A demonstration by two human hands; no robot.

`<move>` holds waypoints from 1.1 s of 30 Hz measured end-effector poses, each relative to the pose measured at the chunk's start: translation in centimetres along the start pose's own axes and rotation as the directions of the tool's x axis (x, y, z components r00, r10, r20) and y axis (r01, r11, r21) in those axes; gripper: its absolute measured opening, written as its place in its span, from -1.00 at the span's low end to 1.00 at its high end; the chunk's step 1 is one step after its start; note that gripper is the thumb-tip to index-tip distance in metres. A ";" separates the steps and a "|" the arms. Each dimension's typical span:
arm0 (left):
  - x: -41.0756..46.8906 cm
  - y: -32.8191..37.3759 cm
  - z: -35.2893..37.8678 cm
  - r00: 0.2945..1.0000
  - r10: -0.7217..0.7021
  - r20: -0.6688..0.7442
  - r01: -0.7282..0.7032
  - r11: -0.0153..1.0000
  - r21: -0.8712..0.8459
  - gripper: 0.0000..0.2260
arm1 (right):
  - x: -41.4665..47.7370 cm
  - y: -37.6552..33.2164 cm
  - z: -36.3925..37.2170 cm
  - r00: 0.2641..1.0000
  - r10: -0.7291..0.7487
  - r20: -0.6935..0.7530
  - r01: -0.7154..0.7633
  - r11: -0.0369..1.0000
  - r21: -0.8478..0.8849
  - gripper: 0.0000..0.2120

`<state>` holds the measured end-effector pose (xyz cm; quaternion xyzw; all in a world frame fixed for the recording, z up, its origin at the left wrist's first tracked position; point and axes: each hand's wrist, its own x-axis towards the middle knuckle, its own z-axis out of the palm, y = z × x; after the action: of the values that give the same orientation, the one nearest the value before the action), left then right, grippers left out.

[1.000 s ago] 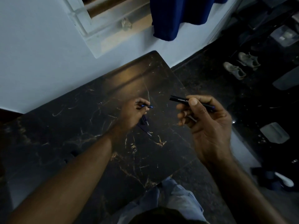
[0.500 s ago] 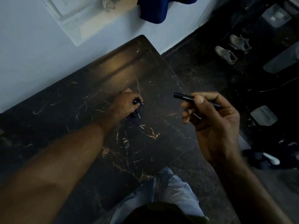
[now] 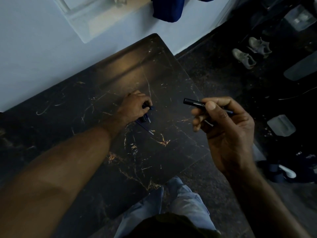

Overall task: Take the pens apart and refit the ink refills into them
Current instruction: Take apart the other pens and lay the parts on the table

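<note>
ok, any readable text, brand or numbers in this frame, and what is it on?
Black pen barrel in the right hand: a white printed word beside a small square mark, too blurred to read.
Blue pen part in the left hand, and the table: no text visible.

We take this for a room in a home: worn shoes point(image 3: 243, 58) lie on the dark speckled floor point(image 3: 214, 74), and blue cloth point(image 3: 169, 9) hangs by the window ledge point(image 3: 96, 18) above our marble-patterned desk point(image 3: 120, 74).
</note>
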<state>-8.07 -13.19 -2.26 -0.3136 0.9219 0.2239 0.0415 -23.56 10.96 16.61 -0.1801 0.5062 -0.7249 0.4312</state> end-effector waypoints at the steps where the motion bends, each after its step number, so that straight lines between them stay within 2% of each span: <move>1: 0.0 0.0 0.0 1.000 -0.001 0.001 0.001 1.000 0.000 -0.85 | 0.0 0.0 0.0 1.000 0.001 0.000 -0.001 1.000 -0.001 -0.83; 13: 0.3 0.4 -0.2 1.000 0.013 -0.001 -0.013 1.000 -0.012 -0.81 | -0.2 0.0 -0.2 1.000 -0.003 -0.003 0.003 1.000 0.003 -0.83; 15: 0.6 0.3 -0.3 0.998 -0.035 -0.052 0.031 0.997 -0.077 -0.82 | -0.2 0.1 -0.3 1.000 -0.008 -0.001 0.008 1.000 0.001 -0.83; 16: 0.7 0.2 -0.5 0.988 -0.097 -0.117 0.077 0.983 -0.165 -0.82 | -0.3 0.1 -0.4 1.000 -0.010 -0.001 0.010 1.000 0.000 -0.83; 18: 0.7 -0.1 -1.2 0.906 -0.312 -0.286 0.167 0.885 -0.435 -0.85 | -0.3 0.0 -0.5 1.000 -0.012 0.001 0.012 1.000 0.003 -0.83; 20: -0.4 -0.9 -2.1 0.746 -0.530 -0.404 0.165 0.733 -0.660 -0.87 | -0.3 -0.1 -0.6 1.000 -0.015 0.001 0.015 1.000 0.005 -0.85; 22: -2.3 -1.9 -2.5 0.614 -0.663 -0.428 0.157 0.634 -0.757 -0.85 | -0.2 0.0 -0.6 1.000 -0.019 0.000 0.019 1.000 0.014 -0.86; 24: -4.4 -2.6 -2.1 0.567 -0.723 -0.396 0.199 0.586 -0.785 -0.83 | 0.0 0.2 -0.5 1.000 -0.012 -0.001 0.012 1.000 0.016 -0.85; 26: -6.5 -2.7 -1.3 0.582 -0.728 -0.363 0.243 0.582 -0.776 -0.83 | 0.1 0.3 -0.3 1.000 0.001 0.005 -0.001 1.000 0.015 -0.84; 29: -8.0 -2.0 -0.2 0.655 -0.669 -0.351 0.274 0.643 -0.715 -0.84 | 0.4 0.5 0.2 0.999 0.021 0.024 -0.022 1.000 0.014 -0.83; 31: -7.2 -1.2 -0.1 0.751 -0.558 -0.353 0.256 0.738 -0.624 -0.83 | 0.6 0.7 0.6 0.999 0.025 0.042 -0.025 1.000 0.010 -0.84; 33: -5.0 -0.3 -0.6 0.883 -0.351 -0.311 0.181 0.867 -0.465 -0.78 | 0.8 0.8 0.8 0.998 0.020 0.053 -0.020 1.000 -0.001 -0.84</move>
<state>-3.85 -10.90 -0.75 -0.4793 0.7875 0.3438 -0.1785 -23.05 9.78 16.13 -0.1941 0.4967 -0.7152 0.4517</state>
